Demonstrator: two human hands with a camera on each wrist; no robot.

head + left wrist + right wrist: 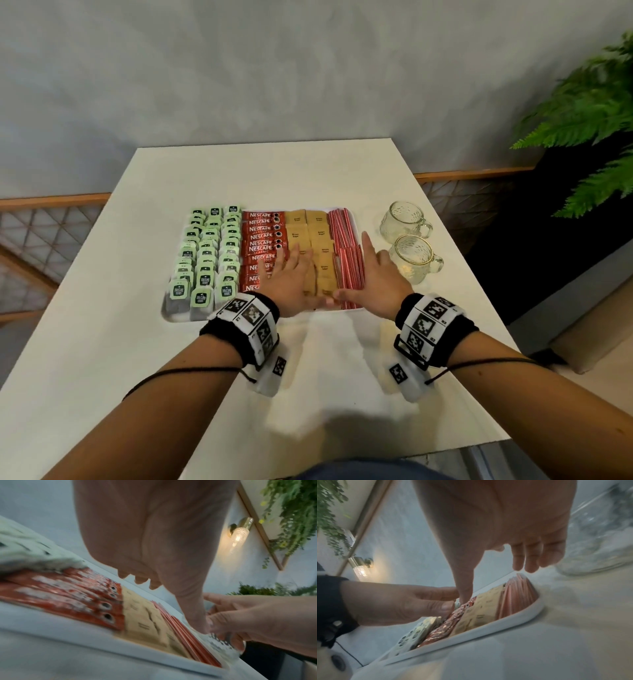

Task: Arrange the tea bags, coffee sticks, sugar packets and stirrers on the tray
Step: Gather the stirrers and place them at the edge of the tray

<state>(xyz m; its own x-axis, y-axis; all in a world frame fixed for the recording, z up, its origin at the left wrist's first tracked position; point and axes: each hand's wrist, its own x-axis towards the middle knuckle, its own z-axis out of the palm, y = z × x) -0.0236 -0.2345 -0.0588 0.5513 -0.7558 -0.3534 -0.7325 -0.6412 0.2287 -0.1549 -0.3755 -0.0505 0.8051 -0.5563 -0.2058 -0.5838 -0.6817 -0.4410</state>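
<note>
A white tray [173, 316] on the table holds green tea bags [205, 253] at the left, then red coffee sticks [262, 236], brown sugar packets [320, 240] and red stirrers [346, 236] at the right. My left hand [301, 277] lies flat, fingers spread, over the front coffee sticks and sugar packets. My right hand [371, 274] lies with straight fingers along the right edge of the stirrers. The two thumbs meet at the tray's front edge. In the right wrist view my right hand [496, 527] hangs over the tray rim [471, 638], its thumb next to the left hand [393, 601].
Two glass mugs [404, 219] [416, 257] stand just right of the tray; the nearer one is close to my right hand. A fern [589, 113] hangs past the table's right edge. Bare white tabletop [308, 377] lies in front of the tray.
</note>
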